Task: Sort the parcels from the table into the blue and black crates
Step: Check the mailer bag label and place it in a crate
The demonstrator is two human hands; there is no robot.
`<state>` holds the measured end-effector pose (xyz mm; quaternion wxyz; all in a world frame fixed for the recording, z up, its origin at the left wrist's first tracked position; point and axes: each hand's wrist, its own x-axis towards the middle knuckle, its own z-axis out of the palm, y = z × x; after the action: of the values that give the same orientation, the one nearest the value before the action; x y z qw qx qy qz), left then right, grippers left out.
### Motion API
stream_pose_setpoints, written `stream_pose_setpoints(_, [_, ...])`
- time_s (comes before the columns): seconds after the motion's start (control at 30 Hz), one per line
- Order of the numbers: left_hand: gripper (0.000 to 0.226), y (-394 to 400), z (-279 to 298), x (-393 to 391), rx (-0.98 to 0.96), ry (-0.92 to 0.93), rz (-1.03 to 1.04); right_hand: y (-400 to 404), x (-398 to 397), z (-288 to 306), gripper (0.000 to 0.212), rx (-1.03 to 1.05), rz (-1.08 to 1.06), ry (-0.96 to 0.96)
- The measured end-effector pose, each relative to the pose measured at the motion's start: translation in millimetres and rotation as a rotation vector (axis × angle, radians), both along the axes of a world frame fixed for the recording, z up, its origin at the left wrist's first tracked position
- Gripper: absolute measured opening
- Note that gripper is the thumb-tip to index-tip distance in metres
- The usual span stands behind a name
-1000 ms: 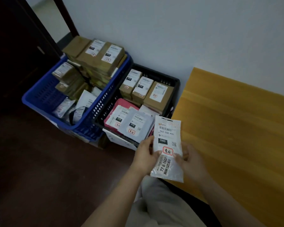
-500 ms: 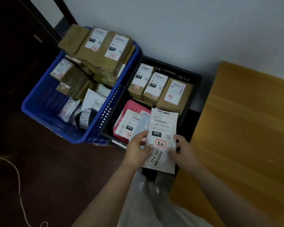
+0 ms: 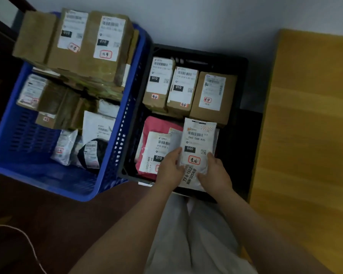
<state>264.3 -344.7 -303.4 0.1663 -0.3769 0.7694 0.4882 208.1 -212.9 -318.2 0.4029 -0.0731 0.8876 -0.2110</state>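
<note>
Closest to the camera, two bare forearms reach forward over pale trousers (image 3: 196,240). The left hand (image 3: 171,168) and the right hand (image 3: 214,173) together hold a white parcel (image 3: 198,147), each pinching one side of its lower half with the thumb on the label face. The parcel bears a barcode, a black patch reading 060 and a red-framed stamp. It sits over the near part of the black crate (image 3: 244,80), and whether it rests on the parcels beneath or hangs just above them cannot be told.

Under and left of it in the same crate lie a pink bag (image 3: 156,125) and a white bag (image 3: 156,147) marked 010, overlapping one another. Beyond them, at the far end of the black crate, three brown boxes (image 3: 188,89) stand side by side, each with a white label.

The blue crate (image 3: 111,155) stands on the floor just left of the black one, their walls touching or nearly so. Its near part holds small plastic-wrapped packets (image 3: 65,147) and a white bag, and further back brown boxes are piled up, the top ones (image 3: 77,40) rising above the rim.

To the right, the wooden table (image 3: 309,135) runs along the edge of the view. A thin white cable (image 3: 28,242) curls across the dark floor (image 3: 38,214) at lower left. A pale wall (image 3: 206,20) stands behind both crates.
</note>
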Motion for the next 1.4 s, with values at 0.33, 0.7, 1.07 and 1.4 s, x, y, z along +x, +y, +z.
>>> stream_pose_setpoints(0.33, [0.056, -27, 19, -2, -0.017, 0.026, -0.14, 4, -2, 27, 0.049, 0.042, -0.111, 0.044])
stream_pose_setpoints(0.7, [0.044, -21, 159, -67, -0.092, 0.42, -0.483, 43, -39, 177, 0.046, -0.039, -0.296, 0.426])
stream_pose_setpoints(1.07, [0.038, 118, 247, -105, -0.213, 0.644, -0.98, 179, -8, 268, 0.046, -0.024, -0.513, 0.694])
stream_pose_setpoints(1.4, [0.036, 322, 321, -79, -0.251, 0.848, -1.068, 375, 50, 341, 0.044, 0.0, -0.64, 0.884])
